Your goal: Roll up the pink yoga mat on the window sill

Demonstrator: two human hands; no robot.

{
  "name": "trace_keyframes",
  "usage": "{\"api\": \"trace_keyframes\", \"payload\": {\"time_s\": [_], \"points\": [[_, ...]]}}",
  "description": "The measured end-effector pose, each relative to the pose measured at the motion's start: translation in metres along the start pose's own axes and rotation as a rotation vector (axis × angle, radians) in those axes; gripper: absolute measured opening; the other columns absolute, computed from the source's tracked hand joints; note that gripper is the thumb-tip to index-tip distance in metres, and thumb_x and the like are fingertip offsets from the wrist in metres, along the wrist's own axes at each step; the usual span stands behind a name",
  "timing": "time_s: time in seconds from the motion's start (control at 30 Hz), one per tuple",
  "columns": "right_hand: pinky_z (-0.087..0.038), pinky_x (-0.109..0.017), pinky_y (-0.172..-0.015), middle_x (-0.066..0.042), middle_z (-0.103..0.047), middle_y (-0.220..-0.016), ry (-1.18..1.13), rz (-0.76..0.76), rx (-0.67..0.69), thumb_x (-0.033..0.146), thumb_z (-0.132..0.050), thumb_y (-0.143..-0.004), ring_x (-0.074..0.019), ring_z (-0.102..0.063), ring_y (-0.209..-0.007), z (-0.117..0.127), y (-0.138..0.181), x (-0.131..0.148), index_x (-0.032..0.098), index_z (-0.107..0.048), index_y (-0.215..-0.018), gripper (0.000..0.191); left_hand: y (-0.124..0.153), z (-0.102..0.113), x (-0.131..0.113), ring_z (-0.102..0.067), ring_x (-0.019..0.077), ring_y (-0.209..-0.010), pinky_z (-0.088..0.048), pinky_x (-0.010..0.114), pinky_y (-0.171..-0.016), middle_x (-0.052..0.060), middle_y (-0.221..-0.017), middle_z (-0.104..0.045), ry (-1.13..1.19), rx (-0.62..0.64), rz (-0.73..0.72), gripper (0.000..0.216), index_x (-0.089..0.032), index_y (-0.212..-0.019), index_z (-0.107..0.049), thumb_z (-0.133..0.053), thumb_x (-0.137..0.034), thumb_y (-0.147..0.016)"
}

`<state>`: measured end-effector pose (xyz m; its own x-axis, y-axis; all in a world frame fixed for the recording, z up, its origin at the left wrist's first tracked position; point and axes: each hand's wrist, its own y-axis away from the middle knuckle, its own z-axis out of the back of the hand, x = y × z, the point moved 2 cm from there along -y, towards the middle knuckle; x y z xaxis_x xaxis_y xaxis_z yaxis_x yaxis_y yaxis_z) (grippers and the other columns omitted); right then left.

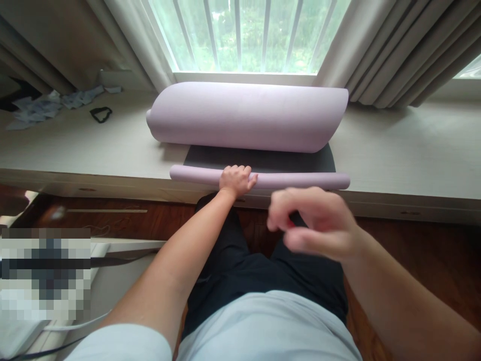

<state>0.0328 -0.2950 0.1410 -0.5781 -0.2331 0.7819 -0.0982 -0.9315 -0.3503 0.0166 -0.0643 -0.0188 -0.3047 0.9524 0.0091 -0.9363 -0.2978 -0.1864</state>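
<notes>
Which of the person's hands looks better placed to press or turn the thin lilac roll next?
Probably the left hand: it lies directly on the thin lilac roll, a little left of its middle. The right hand, blurred and curled, appears off it, closer to the camera.

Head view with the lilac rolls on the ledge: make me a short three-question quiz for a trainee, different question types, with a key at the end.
1. Multiple choice: which hand rests on the thin lilac roll? A, right only; B, left only; C, neither.
2. True or false: the larger lilac roll lies nearer the window than the thin one does.
3. Fill the gap: the strip of material showing between the two rolls is ____ in colour.

Key: 1. B, the left hand. 2. True. 3. Dark grey.
</notes>
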Motion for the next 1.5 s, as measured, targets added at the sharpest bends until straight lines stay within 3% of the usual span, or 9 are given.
{"api": "trace_keyframes", "payload": {"time_s": [0.1, 0.2, 0.33, 0.47, 0.77, 0.97, 1.33, 1.5], "points": [[-0.043, -0.036, -0.088, -0.009, -0.068, -0.107, 0.511, -0.209, -0.042, 0.047, -0.065, -0.098, -0.0227, -0.058, -0.097, -0.005, -0.022, -0.066, 0.022, -0.067, -0.118, 0.033, 0.0, 0.0, 0.001, -0.067, 0.0336, -0.095, -0.04, 0.044, -0.078, 0.015, -0.098, -0.073, 0.002, 0.001, -0.003, 0.046, -0.018, -0.104, -0.071, -0.041, -0.052, -0.103], [-0.039, -0.042, -0.094, -0.014, -0.061, -0.135, 0.877, -0.391, 0.058, 0.046, -0.077, -0.088, -0.0325, -0.055, -0.117, -0.017, -0.027, -0.133, 0.023, -0.055, -0.144, 0.064, 0.0, -0.001, 0.002, -0.067, 0.0334, -0.095, -0.039, 0.044, -0.079, 0.016, -0.099, -0.073, -0.007, -0.012, -0.009, 0.045, -0.017, -0.102, -0.071, -0.04, -0.05, -0.104], [-0.034, -0.045, -0.095, -0.012, -0.065, -0.125, 1.065, -0.456, 0.072, 0.054, -0.08, -0.084, -0.034, -0.055, -0.112, -0.033, -0.018, -0.177, 0.025, -0.054, -0.145, 0.072, 0.001, -0.002, 0.002, -0.067, 0.0329, -0.094, -0.039, 0.044, -0.078, 0.015, -0.097, -0.073, -0.01, -0.017, -0.011, 0.044, -0.017, -0.099, -0.07, -0.041, -0.05, -0.103], [-0.03, -0.043, -0.09, -0.013, -0.067, -0.118, 1.107, -0.471, -0.014, 0.063, -0.079, -0.083, -0.0323, -0.057, -0.106, -0.039, -0.017, -0.182, 0.023, -0.061, -0.129, 0.064, 0.001, -0.001, 0.002, -0.067, 0.0329, -0.093, -0.038, 0.044, -0.077, 0.014, -0.097, -0.073, -0.011, -0.001, -0.011, 0.044, -0.017, -0.099, -0.07, -0.041, -0.051, -0.104], [-0.03, -0.039, -0.085, -0.013, -0.07, -0.11, 1.108, -0.498, -0.021, 0.066, -0.075, -0.084, -0.0307, -0.06, -0.1, -0.036, -0.026, -0.186, 0.02, -0.063, -0.114, 0.056, -0.004, 0.002, 0.003, -0.069, 0.0329, -0.093, -0.04, 0.043, -0.076, 0.015, -0.097, -0.075, -0.026, 0.029, 0.009, 0.047, -0.017, -0.099, -0.071, -0.04, -0.051, -0.104], [-0.031, -0.04, -0.085, -0.015, -0.071, -0.109, 1.091, -0.518, -0.041, 0.07, -0.064, -0.089, -0.0304, -0.062, -0.1, -0.036, -0.031, -0.189, 0.019, -0.064, -0.112, 0.056, -0.009, 0.004, 0.003, -0.072, 0.0334, -0.092, -0.043, 0.042, -0.076, 0.016, -0.096, -0.077, -0.021, 0.063, 0.023, 0.051, -0.017, -0.099, -0.074, -0.038, -0.052, -0.104], [-0.034, -0.039, -0.085, -0.014, -0.071, -0.109, 1.07, -0.538, -0.027, 0.072, -0.07, -0.083, -0.0302, -0.063, -0.099, -0.034, -0.034, -0.191, 0.019, -0.065, -0.112, 0.06, -0.022, 0.004, 0.008, -0.075, 0.0318, -0.089, -0.044, 0.038, -0.071, 0.013, -0.093, -0.079, 0.005, 0.176, 0.055, 0.059, -0.019, -0.097, -0.078, -0.034, -0.058, -0.103], [-0.034, -0.039, -0.084, -0.017, -0.066, -0.119, 1.089, -0.504, -0.052, 0.075, -0.061, -0.088, -0.0312, -0.058, -0.107, -0.034, -0.032, -0.188, 0.019, -0.064, -0.112, 0.061, -0.024, 0.004, 0.009, -0.075, 0.0326, -0.088, -0.045, 0.038, -0.07, 0.013, -0.091, -0.079, 0.019, 0.184, 0.053, 0.06, -0.02, -0.096, -0.079, -0.033, -0.059, -0.103]]}}
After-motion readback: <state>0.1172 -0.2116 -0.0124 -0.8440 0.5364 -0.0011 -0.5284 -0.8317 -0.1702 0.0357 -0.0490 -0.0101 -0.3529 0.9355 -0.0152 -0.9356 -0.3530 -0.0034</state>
